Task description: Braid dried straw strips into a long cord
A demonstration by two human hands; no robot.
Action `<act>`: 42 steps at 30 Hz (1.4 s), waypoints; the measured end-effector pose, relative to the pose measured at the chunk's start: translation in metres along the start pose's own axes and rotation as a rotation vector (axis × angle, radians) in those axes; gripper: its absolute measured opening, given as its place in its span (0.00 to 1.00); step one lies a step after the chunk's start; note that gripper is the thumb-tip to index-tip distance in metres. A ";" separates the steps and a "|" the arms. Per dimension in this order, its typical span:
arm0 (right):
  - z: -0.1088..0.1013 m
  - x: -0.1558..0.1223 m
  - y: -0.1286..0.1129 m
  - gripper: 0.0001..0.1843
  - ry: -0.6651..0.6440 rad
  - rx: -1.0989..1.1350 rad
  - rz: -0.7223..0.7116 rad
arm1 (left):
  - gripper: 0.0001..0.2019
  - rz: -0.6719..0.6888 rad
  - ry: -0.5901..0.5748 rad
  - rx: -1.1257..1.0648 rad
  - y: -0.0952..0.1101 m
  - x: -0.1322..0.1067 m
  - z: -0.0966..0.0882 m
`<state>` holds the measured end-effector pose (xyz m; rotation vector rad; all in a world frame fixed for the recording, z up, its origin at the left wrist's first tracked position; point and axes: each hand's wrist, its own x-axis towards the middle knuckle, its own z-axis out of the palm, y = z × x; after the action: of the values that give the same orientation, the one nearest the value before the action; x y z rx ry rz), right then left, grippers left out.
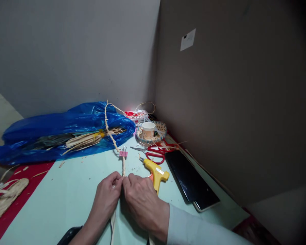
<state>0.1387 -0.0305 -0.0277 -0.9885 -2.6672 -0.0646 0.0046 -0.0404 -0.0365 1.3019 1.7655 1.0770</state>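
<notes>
My left hand [109, 190] and my right hand [140, 195] meet at the near end of a pale braided cord [123, 167], fingers pinched closed on it. Loose flat strands [113, 226] hang below my left hand toward the near edge. Just beyond my fingers, a pink binder clip [123, 153] grips the cord. From there the cord runs up over the blue bag and curls away to the back. A yellow glue gun [155, 172] lies right of my right hand, partly hidden by it. Red-handled scissors [155, 154] rest behind the glue gun.
A blue plastic bag [53, 120] holding bundled dried fibre strips [84, 141] lies along the back left. A paper cup [148, 131] stands in a woven basket [163, 131]. Dark phone-like devices [191, 180] lie at right, by the wall. A woven fibre piece [9, 197] sits at left.
</notes>
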 end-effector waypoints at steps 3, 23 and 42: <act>0.003 0.001 -0.004 0.08 0.006 -0.077 -0.058 | 0.12 -0.045 -0.043 -0.180 -0.002 0.001 -0.001; -0.007 0.024 0.038 0.18 -0.126 0.783 0.158 | 0.18 -0.231 -0.229 -0.384 -0.004 0.003 -0.016; 0.006 0.022 0.028 0.11 0.026 0.896 0.382 | 0.15 0.055 0.012 0.296 0.009 -0.020 -0.014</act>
<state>0.1393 0.0051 -0.0284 -1.0917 -2.0337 1.0706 0.0014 -0.0614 -0.0216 1.5296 1.9632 0.8768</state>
